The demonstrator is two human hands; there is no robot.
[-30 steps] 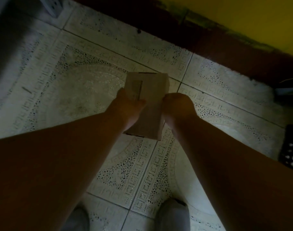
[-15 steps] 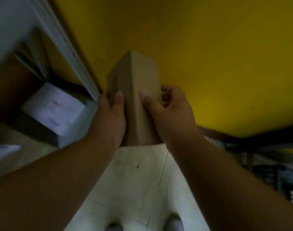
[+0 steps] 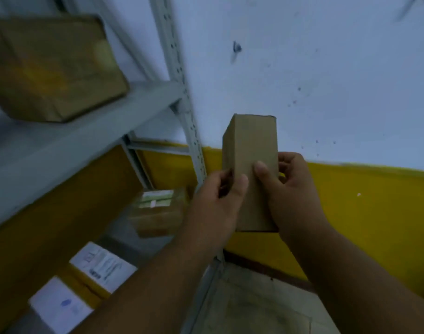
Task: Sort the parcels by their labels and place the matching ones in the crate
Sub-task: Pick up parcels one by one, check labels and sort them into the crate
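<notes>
I hold a small plain brown cardboard parcel (image 3: 252, 153) upright in front of the wall, at chest height. My left hand (image 3: 215, 206) grips its left side with the thumb on the front face. My right hand (image 3: 290, 189) grips its right side, thumb also on the front. No label shows on the faces turned toward me. The crate is out of view.
A grey metal shelf rack (image 3: 182, 97) stands to the left. A large brown box (image 3: 49, 68) sits on its upper shelf. The lower shelf holds a tape-wrapped parcel (image 3: 157, 213) and two labelled parcels (image 3: 102, 266) (image 3: 61, 307). The wall (image 3: 350, 201) is white above, yellow below.
My view has swung up from the tiled floor to the wall and shelves. The parcel has risen with both hands still on it.
</notes>
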